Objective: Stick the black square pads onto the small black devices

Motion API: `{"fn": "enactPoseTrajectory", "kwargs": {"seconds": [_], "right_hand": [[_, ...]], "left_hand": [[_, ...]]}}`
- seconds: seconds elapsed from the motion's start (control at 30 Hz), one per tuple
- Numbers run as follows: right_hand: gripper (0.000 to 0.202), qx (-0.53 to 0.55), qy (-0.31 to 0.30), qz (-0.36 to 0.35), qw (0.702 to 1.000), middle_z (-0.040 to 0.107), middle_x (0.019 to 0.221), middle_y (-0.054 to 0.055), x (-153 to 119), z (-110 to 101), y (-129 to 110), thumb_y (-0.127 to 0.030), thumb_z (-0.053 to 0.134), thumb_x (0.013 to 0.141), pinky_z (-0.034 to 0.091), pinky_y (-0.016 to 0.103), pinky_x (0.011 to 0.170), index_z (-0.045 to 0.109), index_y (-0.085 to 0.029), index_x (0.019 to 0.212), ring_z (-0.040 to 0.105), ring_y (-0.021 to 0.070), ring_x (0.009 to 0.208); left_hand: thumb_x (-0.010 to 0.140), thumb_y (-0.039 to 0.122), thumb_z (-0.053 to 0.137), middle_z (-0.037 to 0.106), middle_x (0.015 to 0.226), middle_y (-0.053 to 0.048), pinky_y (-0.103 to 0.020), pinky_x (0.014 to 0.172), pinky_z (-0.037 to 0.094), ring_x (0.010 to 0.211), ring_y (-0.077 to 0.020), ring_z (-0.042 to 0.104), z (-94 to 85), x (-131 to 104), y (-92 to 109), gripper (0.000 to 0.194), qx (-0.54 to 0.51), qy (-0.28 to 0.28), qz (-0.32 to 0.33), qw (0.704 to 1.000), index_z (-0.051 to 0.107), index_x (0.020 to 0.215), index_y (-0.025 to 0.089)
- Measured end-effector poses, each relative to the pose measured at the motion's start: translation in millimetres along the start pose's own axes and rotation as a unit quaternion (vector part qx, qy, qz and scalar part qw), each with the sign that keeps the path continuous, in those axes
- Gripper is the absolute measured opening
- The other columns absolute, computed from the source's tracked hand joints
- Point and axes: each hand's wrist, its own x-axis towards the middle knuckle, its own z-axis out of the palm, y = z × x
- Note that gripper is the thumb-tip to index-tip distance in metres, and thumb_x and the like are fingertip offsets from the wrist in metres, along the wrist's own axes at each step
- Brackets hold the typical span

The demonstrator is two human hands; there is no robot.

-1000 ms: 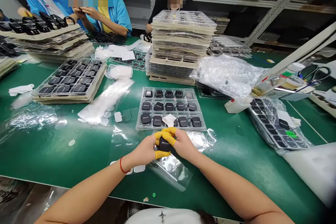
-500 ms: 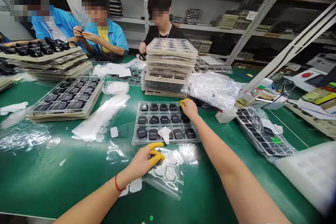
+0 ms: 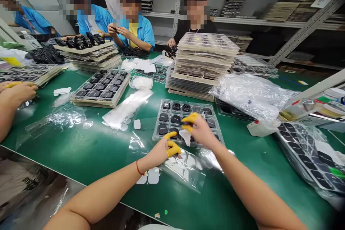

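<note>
A clear plastic tray [image 3: 155, 129] holds rows of black square pieces, with watch-like faces in the back row. Over its middle right, my right hand [image 3: 201, 129], in yellow finger covers, pinches a black square piece [image 3: 185, 123]. One compartment in the back row shows no black piece. My left hand [image 3: 161, 150], also with yellow finger covers, has its fingers apart at the tray's front edge, above a clear plastic bag [image 3: 198, 179] with white pieces. A white cloth [image 3: 184, 137] lies between the hands on the tray. White square pieces [image 3: 153, 176] lie beside my left wrist.
A tall stack of trays [image 3: 199, 68] stands behind the tray. Another filled tray [image 3: 99, 87] sits on the left. Crumpled plastic [image 3: 250, 91] and a wrapped tray [image 3: 302, 158] are on the right. Several people work around the green table [image 3: 107, 158]; one person's hands reach in from the left.
My right hand has moved from the tray's back right corner toward its middle, now with a black piece lifted from the back row. The view has swung left, showing another person's hands.
</note>
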Motion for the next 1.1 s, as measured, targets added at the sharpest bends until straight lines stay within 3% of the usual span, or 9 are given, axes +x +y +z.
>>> {"fn": "enactPoseTrajectory", "kwargs": {"seconds": [0.13,0.3,0.4,0.53,0.63,0.73,0.83,0.93,1.1], "right_hand": [[0.036,0.11,-0.1,-0.102,0.984,0.056,0.096,0.005,-63.2,18.7,-35.0,-0.003,0.046,0.077,0.047,0.033,0.076,0.065,-0.025,0.098,0.054,0.0177,0.087],[0.026,0.227,-0.077,0.041,0.97,0.056,0.092,0.004,-75.2,27.5,-25.1,-0.016,0.053,0.08,0.047,0.035,0.079,0.058,-0.021,0.105,0.055,0.0166,0.084],[0.02,0.171,-0.043,0.033,0.984,0.055,0.095,0.005,-75.4,32.1,-29.1,-0.016,0.056,0.078,0.044,0.036,0.079,0.06,-0.021,0.097,0.052,0.0188,0.089],[0.011,0.103,0.003,-0.054,0.993,0.058,0.087,0.004,-90.5,25.9,-30.3,-0.013,0.051,0.081,0.04,0.036,0.08,0.059,-0.02,0.079,0.051,0.0193,0.086],[0.009,0.055,0.012,0.028,0.998,0.061,0.08,0.003,-106.8,11.4,-4.6,-0.016,0.051,0.082,0.041,0.034,0.074,0.058,-0.02,0.085,0.053,0.0184,0.076],[0.014,-0.099,-0.019,0.14,0.985,0.062,0.076,0.007,-116.0,0.3,23.5,-0.013,0.049,0.08,0.039,0.035,0.067,0.061,-0.016,0.088,0.054,0.0227,0.073],[0.02,-0.187,0.026,0.095,0.977,0.063,0.091,0.012,-105.2,2.7,27.1,-0.016,0.047,0.083,0.038,0.037,0.071,0.063,-0.015,0.096,0.054,0.0264,0.085],[0.024,-0.131,0.067,0.012,0.989,0.062,0.104,0.01,-73.1,17.1,13.8,-0.025,0.049,0.086,0.038,0.036,0.078,0.06,-0.018,0.106,0.052,0.025,0.094],[0.012,-0.081,0.02,0.003,0.996,0.063,0.086,0.007,-41.6,29.9,-2.9,-0.017,0.052,0.084,0.037,0.035,0.074,0.064,-0.018,0.088,0.053,0.0216,0.083]], "left_hand": [[0.076,0.034,0.068,0.055,0.113,-0.011,-0.033,0.079,0.048,0.091,-0.0199,0.058,4.2,-4.4,1.1,0.07,0.023,-0.01,0.018,1.0,0.031,0.133,0.019],[0.078,0.03,0.064,0.055,0.114,-0.01,-0.032,0.075,0.048,0.088,-0.0204,0.056,8.6,-9.6,-2.3,0.082,0.166,-0.017,0.034,0.985,0.014,0.143,0.023],[0.079,0.028,0.062,0.057,0.107,-0.008,-0.031,0.071,0.048,0.083,-0.0191,0.055,12.3,-9.4,-4.5,0.08,0.189,-0.026,0.049,0.98,0.014,0.143,0.023],[0.078,0.025,0.062,0.054,0.105,-0.006,-0.03,0.074,0.047,0.085,-0.0176,0.053,14.5,-10.6,-2.7,0.057,0.174,-0.035,0.059,0.982,0.037,0.13,0.023],[0.08,0.025,0.061,0.051,0.088,-0.001,-0.025,0.063,0.045,0.073,-0.0133,0.05,12.3,-13.2,0.9,0.047,0.141,-0.044,0.012,0.989,0.041,0.122,0.022],[0.079,0.023,0.061,0.047,0.082,0.001,-0.023,0.059,0.043,0.069,-0.0119,0.048,10.4,-14.5,2.6,0.047,0.124,-0.055,-0.017,0.991,0.039,0.121,0.022],[0.079,0.022,0.062,0.047,0.084,0.001,-0.023,0.059,0.042,0.068,-0.0113,0.047,11.9,-13.9,0.8,0.047,0.097,-0.06,-0.012,0.993,0.037,0.119,0.022],[0.079,0.023,0.062,0.048,0.085,0.0,-0.024,0.062,0.043,0.07,-0.0114,0.049,14.2,-12.8,-2.1,0.045,0.081,-0.066,0.0,0.995,0.039,0.118,0.022],[0.078,0.023,0.065,0.052,0.085,0.0,-0.028,0.068,0.046,0.073,-0.0133,0.053,11.6,-10.8,-0.9,0.049,0.091,-0.042,0.0,0.995,0.04,0.12,0.021]]}}
